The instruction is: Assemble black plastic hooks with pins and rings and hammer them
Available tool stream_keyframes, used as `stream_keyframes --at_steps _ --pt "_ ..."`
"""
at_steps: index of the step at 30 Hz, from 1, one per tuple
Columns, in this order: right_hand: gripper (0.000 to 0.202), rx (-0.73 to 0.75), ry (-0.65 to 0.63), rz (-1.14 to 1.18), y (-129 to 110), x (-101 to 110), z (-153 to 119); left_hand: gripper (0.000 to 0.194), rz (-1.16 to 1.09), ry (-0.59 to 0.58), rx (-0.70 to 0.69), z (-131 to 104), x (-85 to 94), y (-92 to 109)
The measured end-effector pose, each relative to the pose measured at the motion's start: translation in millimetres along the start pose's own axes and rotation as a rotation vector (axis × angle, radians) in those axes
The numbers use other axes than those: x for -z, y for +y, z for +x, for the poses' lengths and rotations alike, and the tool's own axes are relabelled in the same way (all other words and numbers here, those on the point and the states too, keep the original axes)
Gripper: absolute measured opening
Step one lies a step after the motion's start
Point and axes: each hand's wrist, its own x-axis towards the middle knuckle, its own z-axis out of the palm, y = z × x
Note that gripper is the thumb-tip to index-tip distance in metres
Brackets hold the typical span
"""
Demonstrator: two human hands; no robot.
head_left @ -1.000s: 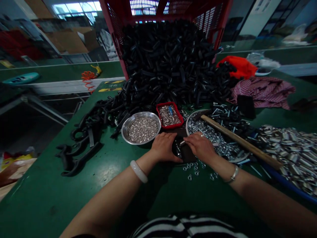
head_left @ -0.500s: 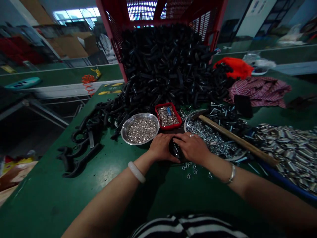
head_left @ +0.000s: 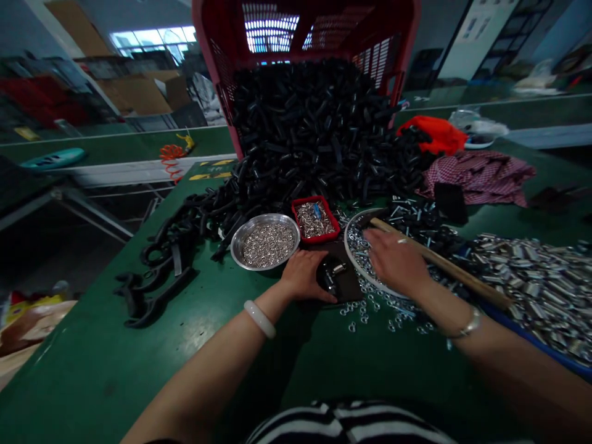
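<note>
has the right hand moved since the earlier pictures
Yes, the right hand has moved rightward, away from the left hand, and is now over the round tray of small metal parts.

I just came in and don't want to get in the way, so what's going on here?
A person's left hand holds a black part on a dark pad. The right hand is over the wide tray of small metal pieces. A wooden handle lies across that tray.
</note>
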Motion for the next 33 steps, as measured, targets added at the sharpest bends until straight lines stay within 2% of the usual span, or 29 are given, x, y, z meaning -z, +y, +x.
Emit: stream_keyframes --at_steps 2,5,8,11,15,18,20,22,23,26,29,33 --pt "0.043 -0.232 -0.109 -0.126 36 0 -9 0.107 0.010 0.002 0.018 -2 -0.4 1" --pt "0.040 -0.278 -0.281 -0.142 77 -5 -19 0.110 0.036 -0.004 0.066 -6 -1.5 5" --pt "0.037 -0.261 -0.325 -0.056 95 -12 -17 0.108 0.052 0.029 0.110 -10 -2.2 9" --pt "0.033 -0.310 -0.399 0.171 100 -16 -8 0.102 0.043 0.068 0.131 -13 -2.7 11" --pt "0.043 -0.471 -0.365 0.632 91 -9 -19 0.097 -0.010 0.086 0.124 -12 -4.3 5" --pt "0.054 -0.398 -0.282 0.905 67 7 -45 0.098 -0.039 0.092 0.126 -10 -5.1 2" --pt "0.055 -0.263 -0.155 0.820 46 17 -63 0.097 -0.047 0.086 0.125 -10 -5.0 1" --pt "0.052 -0.150 -0.023 0.608 27 22 -78 0.097 -0.050 0.083 0.126 -9 -4.4 2" --pt "0.051 -0.100 0.004 0.511 20 21 -84 0.096 -0.050 0.084 0.127 -9 -4.0 2" --pt "0.053 -0.002 -0.033 0.316 10 10 -94 0.097 -0.051 0.079 0.133 -9 -3.0 3" --pt "0.054 0.033 -0.060 0.267 13 3 -96 0.097 -0.053 0.071 0.129 -9 -2.5 3" --pt "0.051 -0.029 0.024 0.332 16 15 -95 0.097 -0.037 0.072 0.119 -8 -1.9 3"
